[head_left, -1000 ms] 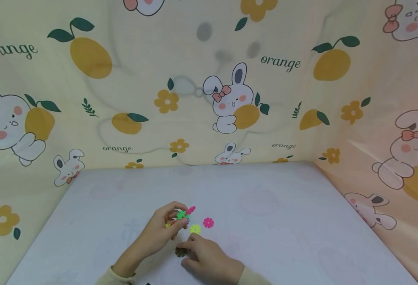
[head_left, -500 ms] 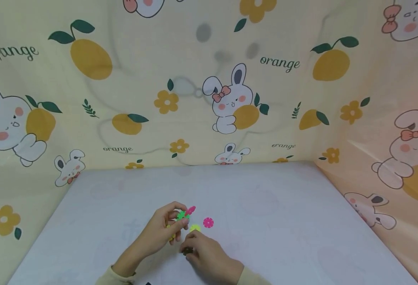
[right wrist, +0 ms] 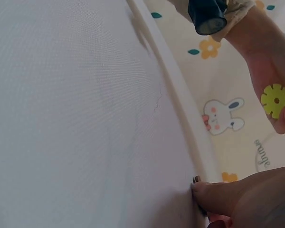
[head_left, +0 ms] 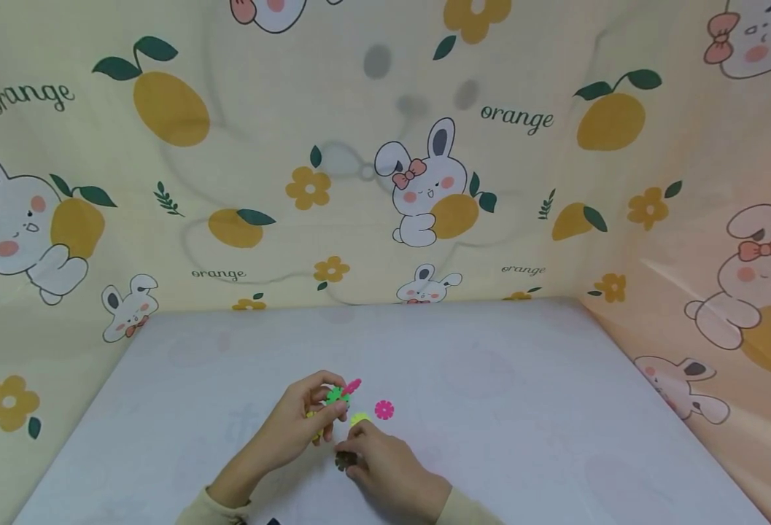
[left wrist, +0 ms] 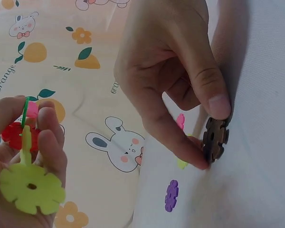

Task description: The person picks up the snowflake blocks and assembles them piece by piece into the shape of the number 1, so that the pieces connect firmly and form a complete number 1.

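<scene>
Right hand [head_left: 394, 470] pinches the brown notched disc [left wrist: 220, 142] between thumb and forefinger.

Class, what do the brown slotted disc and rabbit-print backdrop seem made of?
Brown slotted disc: probably hard plastic, faintly shiny, given its cleanly cut slots. Rabbit-print backdrop: likely thin fabric, mostly matt, judging by soft wrinkles, though coated sheeting is possible.

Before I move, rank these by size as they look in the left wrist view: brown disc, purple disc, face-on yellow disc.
1. Face-on yellow disc
2. Brown disc
3. Purple disc
That is apparent size only; nearness to the camera and tilt leave their true order unsure.
</scene>
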`<action>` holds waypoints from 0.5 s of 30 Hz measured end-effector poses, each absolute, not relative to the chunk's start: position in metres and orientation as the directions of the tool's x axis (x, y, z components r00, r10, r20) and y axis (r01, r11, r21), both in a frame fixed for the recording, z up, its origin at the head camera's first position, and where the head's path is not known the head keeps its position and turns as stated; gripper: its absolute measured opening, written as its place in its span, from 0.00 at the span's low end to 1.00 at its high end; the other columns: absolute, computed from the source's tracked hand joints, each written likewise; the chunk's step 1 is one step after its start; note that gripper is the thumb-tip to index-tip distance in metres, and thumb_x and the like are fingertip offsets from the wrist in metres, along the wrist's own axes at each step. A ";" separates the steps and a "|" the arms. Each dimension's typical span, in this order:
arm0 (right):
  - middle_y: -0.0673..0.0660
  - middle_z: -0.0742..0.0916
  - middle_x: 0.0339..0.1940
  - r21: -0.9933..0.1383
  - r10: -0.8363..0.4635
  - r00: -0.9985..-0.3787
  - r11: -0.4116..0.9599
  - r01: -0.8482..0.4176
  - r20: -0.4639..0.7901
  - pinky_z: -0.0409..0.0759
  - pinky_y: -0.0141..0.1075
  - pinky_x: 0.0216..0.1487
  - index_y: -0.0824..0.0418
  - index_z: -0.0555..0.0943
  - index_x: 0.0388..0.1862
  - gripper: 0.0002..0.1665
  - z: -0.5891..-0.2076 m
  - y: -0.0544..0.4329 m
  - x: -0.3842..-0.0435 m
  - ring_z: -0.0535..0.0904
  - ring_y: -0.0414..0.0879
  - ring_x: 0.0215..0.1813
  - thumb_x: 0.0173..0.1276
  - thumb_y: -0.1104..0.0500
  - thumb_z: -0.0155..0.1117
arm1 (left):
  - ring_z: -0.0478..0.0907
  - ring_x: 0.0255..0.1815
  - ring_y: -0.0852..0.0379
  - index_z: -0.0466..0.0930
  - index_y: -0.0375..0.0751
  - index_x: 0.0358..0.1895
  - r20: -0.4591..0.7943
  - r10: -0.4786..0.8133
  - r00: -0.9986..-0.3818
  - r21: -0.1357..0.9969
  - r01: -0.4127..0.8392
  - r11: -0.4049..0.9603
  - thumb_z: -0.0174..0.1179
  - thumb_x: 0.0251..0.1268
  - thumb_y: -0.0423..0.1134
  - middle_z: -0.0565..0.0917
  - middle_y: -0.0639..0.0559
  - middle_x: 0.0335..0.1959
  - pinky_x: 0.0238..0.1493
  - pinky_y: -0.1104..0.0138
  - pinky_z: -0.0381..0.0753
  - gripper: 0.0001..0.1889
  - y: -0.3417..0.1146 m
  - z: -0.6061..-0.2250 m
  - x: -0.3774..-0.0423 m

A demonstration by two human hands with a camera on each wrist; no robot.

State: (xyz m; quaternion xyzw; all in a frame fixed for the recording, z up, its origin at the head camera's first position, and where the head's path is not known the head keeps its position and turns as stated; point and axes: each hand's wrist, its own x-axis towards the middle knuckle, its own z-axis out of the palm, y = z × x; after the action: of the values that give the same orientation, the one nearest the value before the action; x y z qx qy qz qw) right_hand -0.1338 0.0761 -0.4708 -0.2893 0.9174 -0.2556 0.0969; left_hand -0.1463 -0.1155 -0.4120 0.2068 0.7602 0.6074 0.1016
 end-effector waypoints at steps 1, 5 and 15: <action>0.43 0.81 0.48 -0.526 -0.580 -0.814 0.700 -0.484 -0.023 0.77 0.28 0.41 0.49 0.87 0.52 0.15 -0.471 0.077 -0.133 0.76 0.30 0.41 0.66 0.59 0.72 | 0.77 0.20 0.58 0.72 0.33 0.57 0.091 0.435 -0.896 0.966 0.185 0.179 0.58 0.75 0.36 0.83 0.39 0.34 0.22 0.73 0.76 0.14 -0.115 -0.412 -0.146; 0.41 0.81 0.46 -0.560 -0.592 -0.806 0.672 -0.485 -0.011 0.78 0.29 0.45 0.49 0.84 0.48 0.12 -0.472 0.082 -0.134 0.76 0.30 0.44 0.66 0.55 0.73 | 0.77 0.21 0.59 0.72 0.33 0.57 0.096 0.435 -0.895 0.966 0.190 0.178 0.58 0.75 0.37 0.83 0.40 0.33 0.22 0.72 0.77 0.15 -0.116 -0.413 -0.147; 0.40 0.86 0.34 -0.764 -0.637 -0.771 0.501 -0.407 -0.008 0.77 0.26 0.40 0.49 0.79 0.49 0.14 -0.464 0.096 -0.147 0.77 0.28 0.31 0.67 0.59 0.70 | 0.73 0.22 0.64 0.77 0.40 0.59 0.101 0.389 -0.915 0.948 0.208 0.241 0.61 0.73 0.39 0.82 0.42 0.28 0.19 0.71 0.72 0.15 -0.116 -0.417 -0.148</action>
State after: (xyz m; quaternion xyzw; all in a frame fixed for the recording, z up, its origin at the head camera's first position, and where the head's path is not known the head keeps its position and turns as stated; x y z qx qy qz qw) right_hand -0.1471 0.0959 -0.4636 -0.3055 0.8541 -0.3949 0.1460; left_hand -0.1481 -0.1157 -0.4174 0.1904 0.7840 0.5857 0.0776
